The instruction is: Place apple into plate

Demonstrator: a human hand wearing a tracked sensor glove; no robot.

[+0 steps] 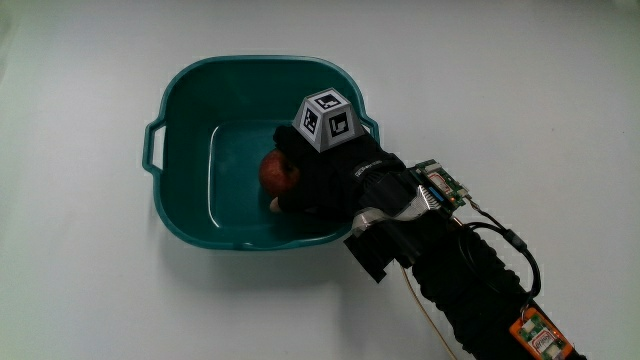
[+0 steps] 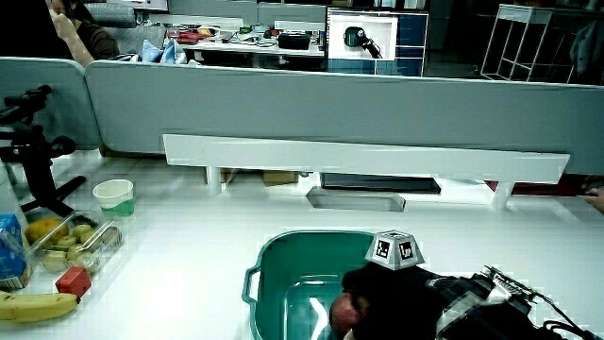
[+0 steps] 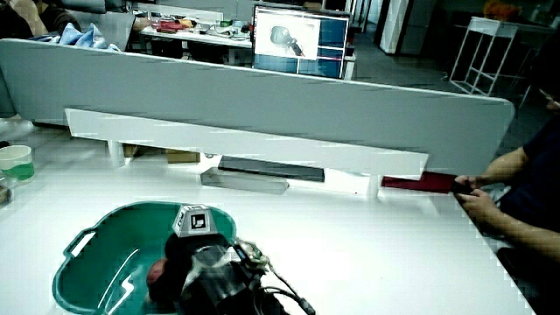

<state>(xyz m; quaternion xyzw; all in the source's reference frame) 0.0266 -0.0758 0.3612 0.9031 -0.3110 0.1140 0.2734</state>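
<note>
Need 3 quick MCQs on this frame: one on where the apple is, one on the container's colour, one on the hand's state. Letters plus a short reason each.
1. Where is the apple?
A. Inside the basin
B. On the bare table beside the basin
C. On the partition

2. What colour is the basin?
A. White
B. Teal green
C. Yellow

3. What is the hand doing?
A. Lying flat on the table, holding nothing
B. Hanging over the paper cup
C. Inside the basin, fingers closed around the apple

Answers:
1. A: the apple sits within the walls of the basin, low near its floor; whether it touches the floor cannot be told.
2. B: the basin's rim and walls are teal green in the main view and both side views.
3. C: the hand reaches over the rim nearer the person, and its fingers wrap the apple.
</note>
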